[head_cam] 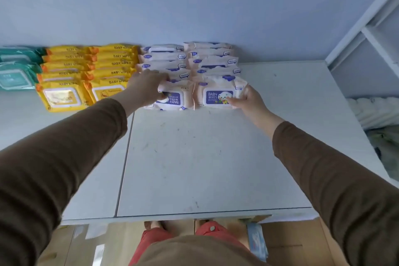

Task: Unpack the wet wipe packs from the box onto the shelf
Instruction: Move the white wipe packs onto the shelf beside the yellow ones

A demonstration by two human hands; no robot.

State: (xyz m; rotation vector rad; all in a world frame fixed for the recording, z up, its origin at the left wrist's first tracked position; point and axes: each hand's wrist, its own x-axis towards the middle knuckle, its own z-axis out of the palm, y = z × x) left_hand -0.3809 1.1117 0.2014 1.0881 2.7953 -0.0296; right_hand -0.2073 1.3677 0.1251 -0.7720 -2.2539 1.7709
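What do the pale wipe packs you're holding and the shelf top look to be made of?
Pale wipe packs: soft plastic film, slightly glossy, going by the crinkled, crimped ends; the blue label patch looks like a stiffer flap, though I can't confirm it. Shelf top: smooth matt white board, likely laminate or painted wood, with scuff marks and a straight seam between panels.

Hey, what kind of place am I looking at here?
Probably a stockroom or small shop's storage corner: baby wipe packs sorted by colour in neat rows, yellow packs beside white packs, on a plain white shelf, with cardboard boxes on the floor below.
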